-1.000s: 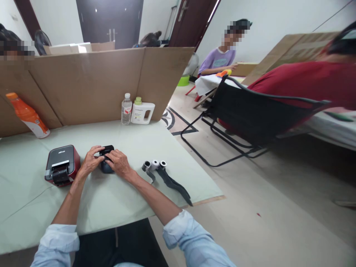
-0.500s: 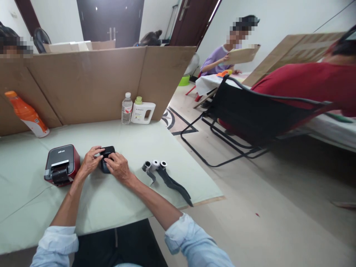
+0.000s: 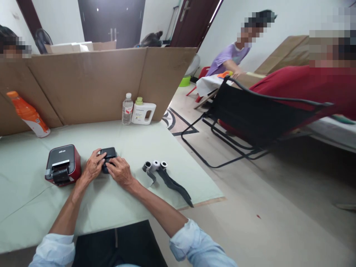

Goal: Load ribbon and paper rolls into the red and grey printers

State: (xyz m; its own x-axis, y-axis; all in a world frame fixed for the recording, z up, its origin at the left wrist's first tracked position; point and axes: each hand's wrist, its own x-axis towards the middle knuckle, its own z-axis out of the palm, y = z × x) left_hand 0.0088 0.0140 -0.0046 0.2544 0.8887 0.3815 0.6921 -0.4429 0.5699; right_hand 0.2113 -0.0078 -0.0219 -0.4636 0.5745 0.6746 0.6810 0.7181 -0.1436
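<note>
Between my hands a small black box-like device (image 3: pixel 108 152) lies on the table; its exact kind is not clear. My left hand (image 3: pixel 94 164) holds its left side, fingers bent over the edge. From the right, my right hand (image 3: pixel 121 171) has its bent fingertips on the front part, which they partly hide. Just left of my left hand stands a black and red label printer (image 3: pixel 64 157) with a black strip at its front slot. To the right of my right hand are several small rolls (image 3: pixel 155 165) with dark ribbon tails trailing toward the table edge.
A cardboard partition (image 3: pixel 91 85) closes off the table's back. Before it stand an orange bottle (image 3: pixel 29 115), a clear water bottle (image 3: pixel 127 109) and a white jug (image 3: pixel 143 113). A black folding chair (image 3: pixel 244 115) and two people are on the right; another head shows behind the partition.
My hands stay at the black device, with fingers slightly shifted; the right fingertips sit a little lower. Over on the right, the person in purple has leaned forward and lowered the cardboard piece.
</note>
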